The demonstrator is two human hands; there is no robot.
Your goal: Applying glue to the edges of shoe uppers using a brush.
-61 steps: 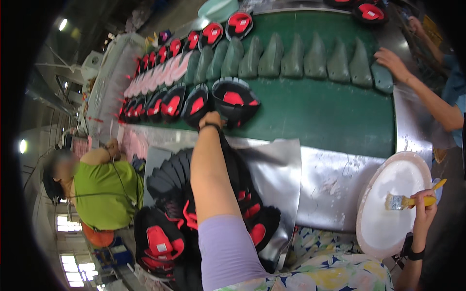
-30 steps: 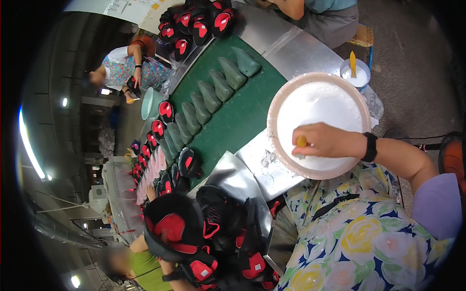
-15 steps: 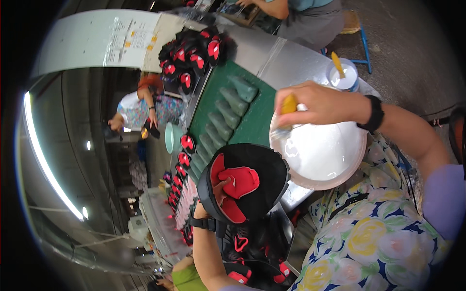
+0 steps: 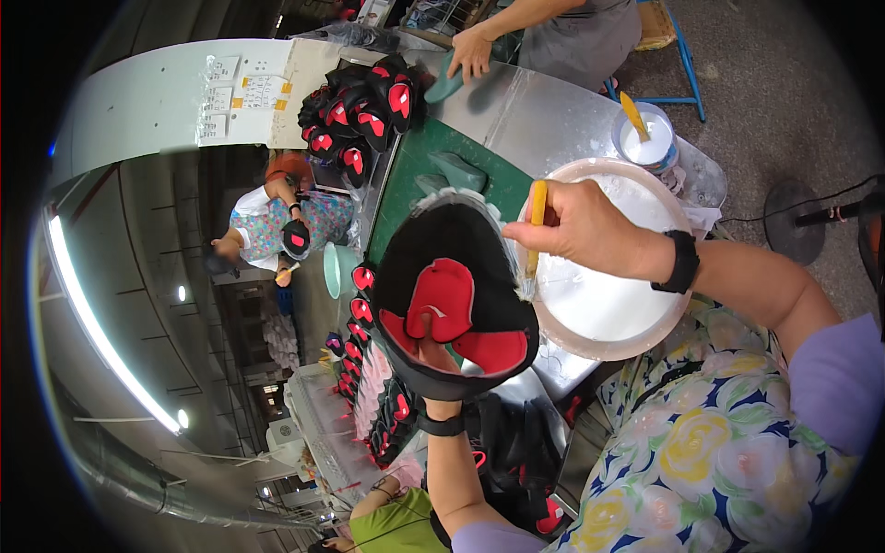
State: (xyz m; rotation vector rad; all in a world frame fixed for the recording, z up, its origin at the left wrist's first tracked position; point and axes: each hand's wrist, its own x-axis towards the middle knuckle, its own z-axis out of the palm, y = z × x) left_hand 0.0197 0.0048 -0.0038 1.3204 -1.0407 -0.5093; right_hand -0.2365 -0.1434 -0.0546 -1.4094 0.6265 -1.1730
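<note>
Two hands meet over the middle of the view: the left hand [image 4: 426,343] comes up from below with its fingers pushed inside a black shoe upper with red panels [image 4: 452,304], its grip closed on the opening so the upper is held aloft, long axis running up and slightly right, toe end away from the person. The right hand [image 4: 579,226] reaches in from the right, its grip pinched around the yellow handle of a brush [image 4: 536,230], which hangs nearly upright with its bristles just beside the upper's right edge; whether they touch it cannot be told. So the upper lies directly left of the brush, and the right hand is the nearer one to that edge. Behind the brush sits a round white bowl of glue [image 4: 636,327] on the metal-skinned desk [image 4: 544,115]; a smaller white tub [image 4: 653,138] stands farther back. A green belt [image 4: 415,175] carries more uppers [image 4: 364,115] away; another person's hand [image 4: 472,51] rests at the far end
</note>
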